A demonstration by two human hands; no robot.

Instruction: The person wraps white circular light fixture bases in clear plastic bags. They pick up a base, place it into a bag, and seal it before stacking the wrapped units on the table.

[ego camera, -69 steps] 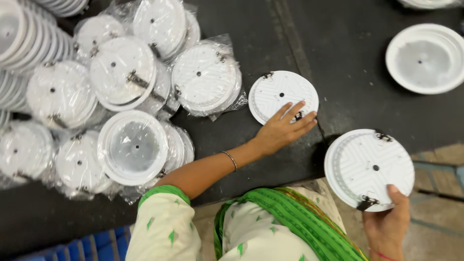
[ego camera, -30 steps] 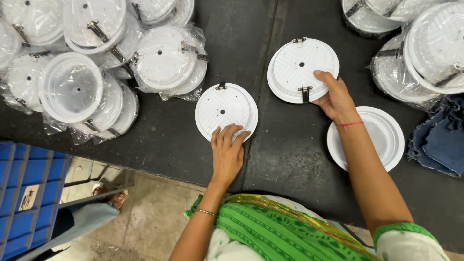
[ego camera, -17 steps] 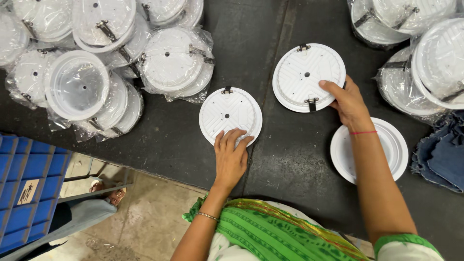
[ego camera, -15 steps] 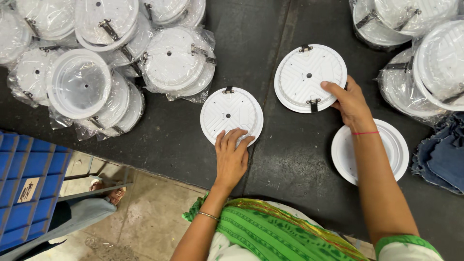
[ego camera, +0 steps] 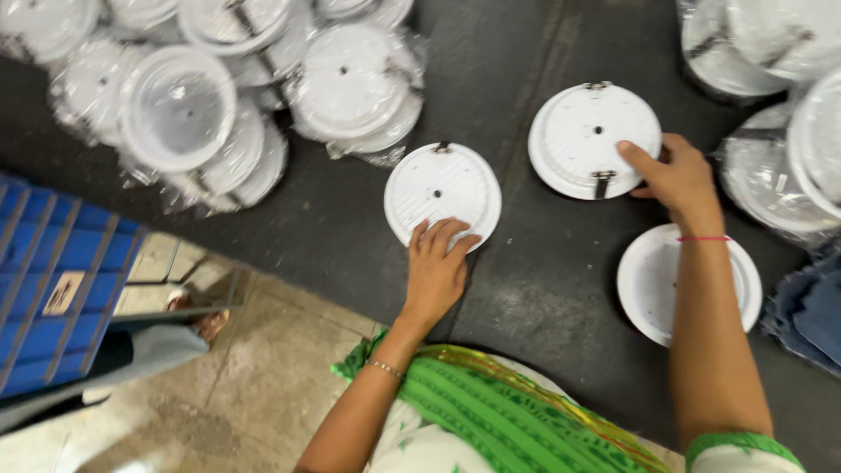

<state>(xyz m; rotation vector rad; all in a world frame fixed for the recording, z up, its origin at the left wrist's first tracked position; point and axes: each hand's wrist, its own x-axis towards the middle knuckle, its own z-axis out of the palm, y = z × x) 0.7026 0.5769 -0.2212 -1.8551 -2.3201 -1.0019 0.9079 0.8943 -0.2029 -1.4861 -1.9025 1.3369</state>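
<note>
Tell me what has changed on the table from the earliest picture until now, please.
The right hand carried its round white disc up from the table's near edge and now presses it flat on the dark table, above a white dish. The left hand stayed with its fingers on the other disc. The bagged discs lie as before.

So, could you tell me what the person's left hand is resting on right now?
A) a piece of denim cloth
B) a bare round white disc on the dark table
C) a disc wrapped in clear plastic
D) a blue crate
B: the left hand lies with its fingers on the near edge of an unwrapped round white disc on the dark table.
</note>
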